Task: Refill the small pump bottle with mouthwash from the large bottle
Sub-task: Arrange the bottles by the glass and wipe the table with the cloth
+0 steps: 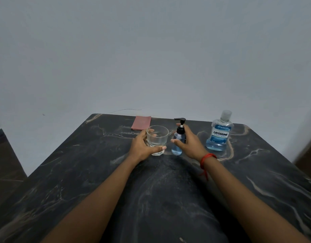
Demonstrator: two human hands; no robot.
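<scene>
A small clear pump bottle [177, 142] with a black pump head stands upright near the table's middle, holding pale blue liquid. My right hand [191, 144] curves around its right side, thumb in front and fingers behind it. To the right stands the large mouthwash bottle [220, 133], capped, about a third full of blue liquid. Left of the pump bottle, my left hand [144, 146] grips a clear drinking glass [158, 137] that stands on the table.
The dark marble table [151, 190] runs back to a pale wall. A folded pink cloth [141, 122] lies at the table's far edge behind the glass. Table edges fall away at left and right.
</scene>
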